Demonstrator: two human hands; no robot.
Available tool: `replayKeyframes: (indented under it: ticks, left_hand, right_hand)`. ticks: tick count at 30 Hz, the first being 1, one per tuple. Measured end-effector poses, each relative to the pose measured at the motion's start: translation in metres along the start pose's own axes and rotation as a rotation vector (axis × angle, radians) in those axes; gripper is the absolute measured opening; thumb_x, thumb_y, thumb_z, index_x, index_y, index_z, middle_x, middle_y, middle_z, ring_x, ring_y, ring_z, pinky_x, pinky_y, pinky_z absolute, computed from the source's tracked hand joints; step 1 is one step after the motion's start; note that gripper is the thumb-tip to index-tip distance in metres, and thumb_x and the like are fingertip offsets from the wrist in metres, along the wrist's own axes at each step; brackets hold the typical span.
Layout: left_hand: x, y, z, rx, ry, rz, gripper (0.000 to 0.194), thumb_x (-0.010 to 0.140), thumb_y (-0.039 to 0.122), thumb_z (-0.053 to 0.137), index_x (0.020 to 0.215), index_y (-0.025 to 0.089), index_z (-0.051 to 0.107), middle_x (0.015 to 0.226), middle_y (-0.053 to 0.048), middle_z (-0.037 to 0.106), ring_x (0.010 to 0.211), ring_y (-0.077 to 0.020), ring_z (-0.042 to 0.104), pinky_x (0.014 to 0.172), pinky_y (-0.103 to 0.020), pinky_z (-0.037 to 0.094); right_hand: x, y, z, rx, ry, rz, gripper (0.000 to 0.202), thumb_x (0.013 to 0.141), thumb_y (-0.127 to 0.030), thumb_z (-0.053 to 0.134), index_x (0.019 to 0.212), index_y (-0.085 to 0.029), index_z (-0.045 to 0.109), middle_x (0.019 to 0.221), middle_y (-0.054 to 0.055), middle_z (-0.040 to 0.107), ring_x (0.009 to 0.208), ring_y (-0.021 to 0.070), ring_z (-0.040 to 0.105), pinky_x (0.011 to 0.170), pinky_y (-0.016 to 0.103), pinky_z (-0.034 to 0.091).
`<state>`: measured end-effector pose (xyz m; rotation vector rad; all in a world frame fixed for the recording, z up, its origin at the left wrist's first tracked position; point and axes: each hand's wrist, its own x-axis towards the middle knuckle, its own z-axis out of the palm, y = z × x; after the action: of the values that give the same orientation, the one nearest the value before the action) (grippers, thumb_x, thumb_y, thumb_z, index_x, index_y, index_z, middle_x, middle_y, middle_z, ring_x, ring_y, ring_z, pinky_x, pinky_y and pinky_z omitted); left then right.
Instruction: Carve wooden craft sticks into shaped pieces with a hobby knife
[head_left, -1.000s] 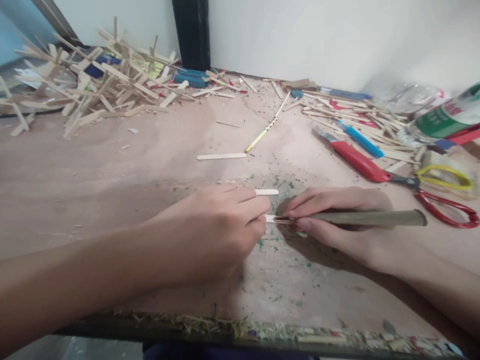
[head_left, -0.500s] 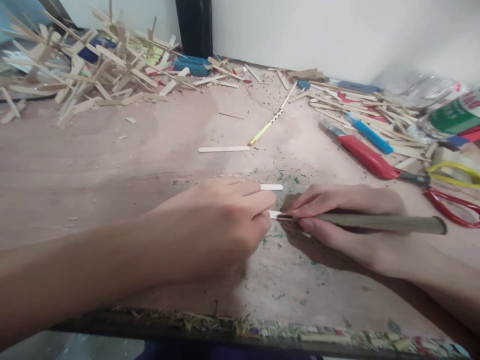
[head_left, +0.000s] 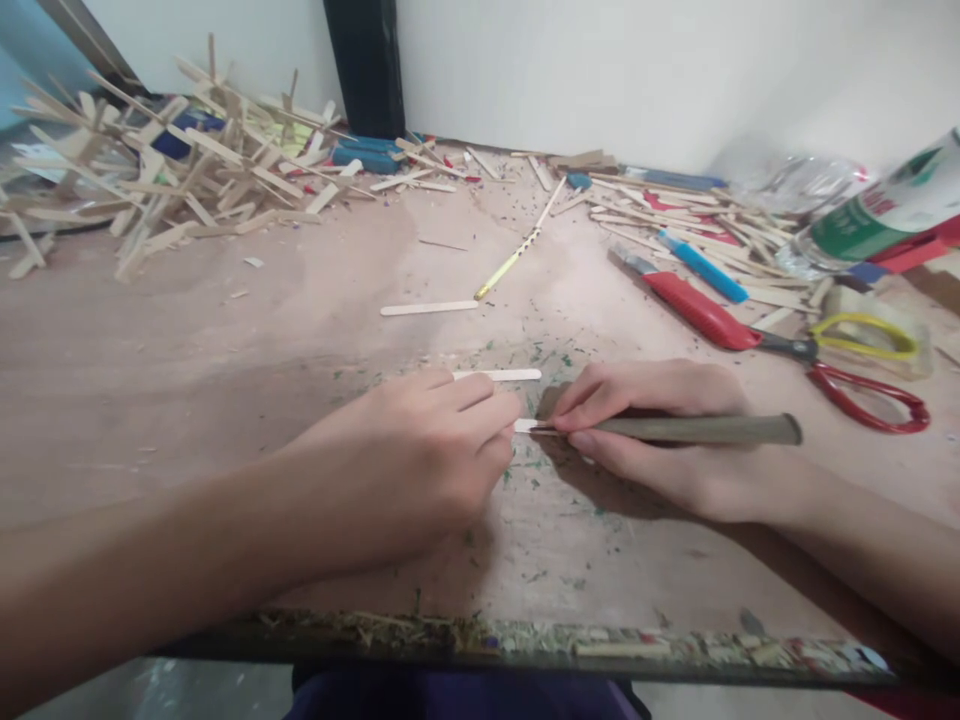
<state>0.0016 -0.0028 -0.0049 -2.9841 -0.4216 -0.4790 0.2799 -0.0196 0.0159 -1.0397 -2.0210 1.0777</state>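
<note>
1. Near edge: wood chips (head_left: 525,635) line the front strip of the worktop (head_left: 600,585).
2. Left hand (head_left: 427,440): the fingers are folded together and bear down over a short-ended stick (head_left: 524,426), whose tip projects toward the right. The grip is closed; its underside is hidden. The downward hold presumably steadies the stick against the surface.
3. Right hand (head_left: 652,430): the grip is closed in a pinch, thumb against forefinger, near the narrow end of a tapered tool (head_left: 697,430). The tool lies low, pointing at the stick tip; holding it so close to its end probably gives fine control.
4. Just beyond the left fingers: a second stick (head_left: 517,375), partly hidden by them, lies roughly parallel.
5. Right side: scissors (head_left: 870,400) and a red-handled tool (head_left: 697,308) sit apart from the hands, apparently within reach.
6. Farther: a third stick (head_left: 427,309) meets a yellow rod (head_left: 499,273) end to end.
7. Back left: a stick pile (head_left: 210,170) leaves the middle open, likely as working room.
</note>
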Motion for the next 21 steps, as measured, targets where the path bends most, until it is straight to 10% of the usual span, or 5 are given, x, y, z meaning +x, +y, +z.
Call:
replayKeyframes:
  ticks: [21]
  left_hand:
    - [-0.002,-0.005,-0.006,-0.062,-0.067,0.014,0.033,0.113,0.01,0.052,0.089,0.02,0.071,0.089,-0.007,0.063,0.079,-0.0281,0.052,0.069,-0.047,0.038]
  right_hand:
    - [-0.01,0.008,-0.004,0.006,-0.037,0.046,0.019,0.111,-0.034,0.079,0.095,-0.028,0.086,0.104,0.008,0.089,0.095,0.0216,0.083,0.087,0.033,0.067]
